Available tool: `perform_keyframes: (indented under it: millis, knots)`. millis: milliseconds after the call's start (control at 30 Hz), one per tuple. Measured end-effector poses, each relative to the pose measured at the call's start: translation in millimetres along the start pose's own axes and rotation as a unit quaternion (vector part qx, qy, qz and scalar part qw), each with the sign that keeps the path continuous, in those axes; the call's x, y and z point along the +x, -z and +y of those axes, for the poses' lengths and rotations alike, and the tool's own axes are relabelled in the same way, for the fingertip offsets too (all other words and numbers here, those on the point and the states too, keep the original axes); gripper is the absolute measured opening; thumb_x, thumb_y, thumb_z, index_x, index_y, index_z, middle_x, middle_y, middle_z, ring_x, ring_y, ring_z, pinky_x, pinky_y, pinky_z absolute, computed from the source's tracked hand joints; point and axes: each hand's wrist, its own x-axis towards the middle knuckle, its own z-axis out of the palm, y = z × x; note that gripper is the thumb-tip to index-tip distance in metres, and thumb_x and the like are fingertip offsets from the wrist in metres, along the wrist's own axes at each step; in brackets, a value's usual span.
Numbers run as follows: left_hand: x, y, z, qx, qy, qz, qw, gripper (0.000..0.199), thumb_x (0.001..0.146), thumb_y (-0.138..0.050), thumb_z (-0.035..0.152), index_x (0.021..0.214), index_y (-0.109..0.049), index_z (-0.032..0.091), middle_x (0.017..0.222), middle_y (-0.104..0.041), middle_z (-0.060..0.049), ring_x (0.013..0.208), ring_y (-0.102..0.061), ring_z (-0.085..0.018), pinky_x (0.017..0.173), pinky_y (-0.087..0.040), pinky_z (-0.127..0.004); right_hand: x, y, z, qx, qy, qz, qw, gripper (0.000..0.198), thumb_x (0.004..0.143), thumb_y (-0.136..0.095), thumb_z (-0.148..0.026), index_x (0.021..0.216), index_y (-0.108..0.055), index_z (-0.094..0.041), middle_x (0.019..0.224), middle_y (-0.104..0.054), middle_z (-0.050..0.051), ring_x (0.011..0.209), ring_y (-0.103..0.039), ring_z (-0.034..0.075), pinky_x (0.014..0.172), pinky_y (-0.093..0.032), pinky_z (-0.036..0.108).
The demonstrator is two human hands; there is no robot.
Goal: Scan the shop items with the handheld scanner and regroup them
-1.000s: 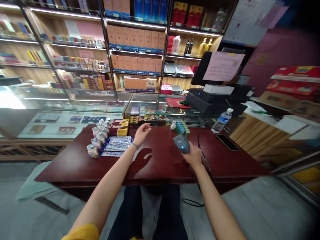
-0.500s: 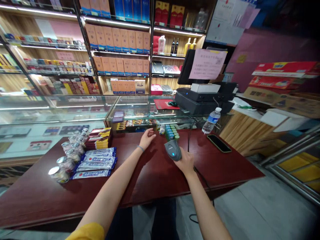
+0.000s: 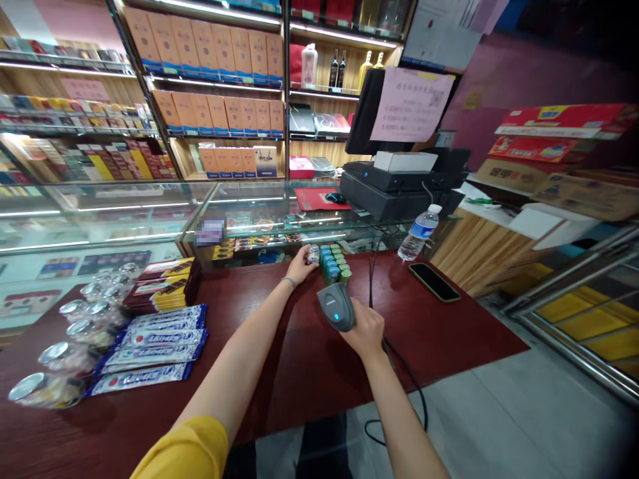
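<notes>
On the dark red wooden bench [image 3: 279,372], your right hand [image 3: 367,330] grips the grey handheld barcode scanner [image 3: 337,308]; left-hand fingers [image 3: 305,256] pinch a small clear jar [image 3: 313,253] beside packed green-capped bottles [image 3: 333,263], which might topple if nudged.

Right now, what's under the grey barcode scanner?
Under the grey barcode scanner, held by the right hand, lies bare dark red wooden table. Its black cable trails off the edge; the handle is covered by fingers.
</notes>
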Motion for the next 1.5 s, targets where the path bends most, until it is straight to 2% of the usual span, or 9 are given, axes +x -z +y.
perform_keyframes:
  millis: [133, 333, 567, 733, 900, 1000, 1133, 1267, 1500]
  knots:
    - [1, -2, -3, 0.021, 0.002, 0.004, 1.000, 0.060, 0.069, -0.072, 0.014, 0.124, -0.047, 0.017, 0.113, -0.065, -0.011, 0.106, -0.064, -0.021, 0.100, -0.046, -0.044, -1, -2, -1, -0.012, -0.016, -0.016, 1.000, 0.027, 0.080, -0.053, -0.029, 0.103, -0.062, -0.017, 0.076, -0.069, 0.005, 0.068, -0.064, 0.018, 0.066, -0.044, 0.027]
    - [-25, 4, 17, 0.021, 0.015, 0.043, 0.999, 0.046, 0.073, -0.070, 0.016, 0.115, -0.050, 0.017, 0.115, -0.065, -0.012, 0.108, -0.063, -0.022, 0.101, -0.046, -0.043, -6, -6, -1, -0.018, 0.006, -0.024, 1.000, 0.031, 0.079, -0.052, -0.031, 0.104, -0.063, -0.016, 0.079, -0.070, 0.006, 0.073, -0.065, 0.019, 0.067, -0.043, 0.027]
    - [-114, 38, 61, -0.034, 0.010, 0.068, 0.997, 0.050, 0.076, -0.070, 0.025, 0.119, -0.045, 0.018, 0.117, -0.063, -0.012, 0.106, -0.063, -0.020, 0.097, -0.049, -0.040, -7, -7, -5, -0.031, 0.020, -0.021, 0.999, 0.033, 0.080, -0.053, -0.034, 0.105, -0.063, -0.015, 0.079, -0.071, 0.006, 0.072, -0.065, 0.018, 0.067, -0.042, 0.026]
    - [-182, 73, 90, -0.056, 0.048, 0.095, 0.993, 0.052, 0.076, -0.073, 0.034, 0.117, -0.045, 0.019, 0.116, -0.064, -0.011, 0.104, -0.064, -0.020, 0.094, -0.051, -0.040, -8, -4, -12, -0.048, 0.032, -0.050, 0.997, 0.036, 0.079, -0.055, -0.035, 0.108, -0.063, -0.015, 0.084, -0.072, 0.007, 0.073, -0.066, 0.019, 0.067, -0.041, 0.026]
    - [-222, 106, 120, -0.158, 0.094, 0.112, 0.977, 0.049, 0.080, -0.069, 0.039, 0.122, -0.051, 0.022, 0.118, -0.063, -0.008, 0.097, -0.064, -0.018, 0.089, -0.053, -0.039, -7, -6, -35, -0.013, 0.081, -0.061, 0.995, 0.036, 0.077, -0.056, -0.035, 0.105, -0.063, -0.013, 0.081, -0.072, 0.008, 0.071, -0.065, 0.019, 0.065, -0.040, 0.026]
    - [-230, 115, 131, -0.247, 0.114, 0.132, 0.953, 0.045, 0.081, -0.069, 0.035, 0.122, -0.056, 0.024, 0.115, -0.064, -0.006, 0.090, -0.063, -0.015, 0.087, -0.054, -0.038, -8, -15, -56, 0.016, 0.113, -0.060, 0.992, 0.038, 0.075, -0.055, -0.032, 0.106, -0.062, -0.013, 0.084, -0.072, 0.008, 0.073, -0.065, 0.019, 0.067, -0.041, 0.026]
    - [-228, 117, 131, -0.311, 0.139, 0.157, 0.927, 0.038, 0.082, -0.069, 0.030, 0.118, -0.059, 0.025, 0.103, -0.066, -0.004, 0.079, -0.061, -0.012, 0.079, -0.054, -0.033, -14, -23, -75, 0.044, 0.165, -0.085, 0.982, 0.044, 0.073, -0.054, -0.030, 0.112, -0.061, -0.012, 0.095, -0.072, 0.010, 0.080, -0.066, 0.020, 0.071, -0.043, 0.028]
    - [-225, 119, 125, -0.334, 0.137, 0.201, 0.910, 0.027, 0.084, -0.066, 0.027, 0.110, -0.060, 0.024, 0.096, -0.064, -0.002, 0.072, -0.059, -0.011, 0.073, -0.054, -0.030, -17, -23, -77, 0.060, 0.197, -0.106, 0.973, 0.045, 0.072, -0.054, -0.029, 0.114, -0.061, -0.012, 0.095, -0.072, 0.010, 0.081, -0.066, 0.021, 0.072, -0.044, 0.029]
    - [-224, 121, 122, -0.355, 0.139, 0.204, 0.902, 0.026, 0.085, -0.065, 0.029, 0.110, -0.060, 0.024, 0.095, -0.065, -0.003, 0.074, -0.060, -0.011, 0.071, -0.052, -0.027, -17, -20, -76, 0.064, 0.213, -0.116, 0.968, 0.050, 0.073, -0.054, -0.029, 0.119, -0.058, -0.010, 0.096, -0.072, 0.011, 0.080, -0.065, 0.021, 0.073, -0.044, 0.030]
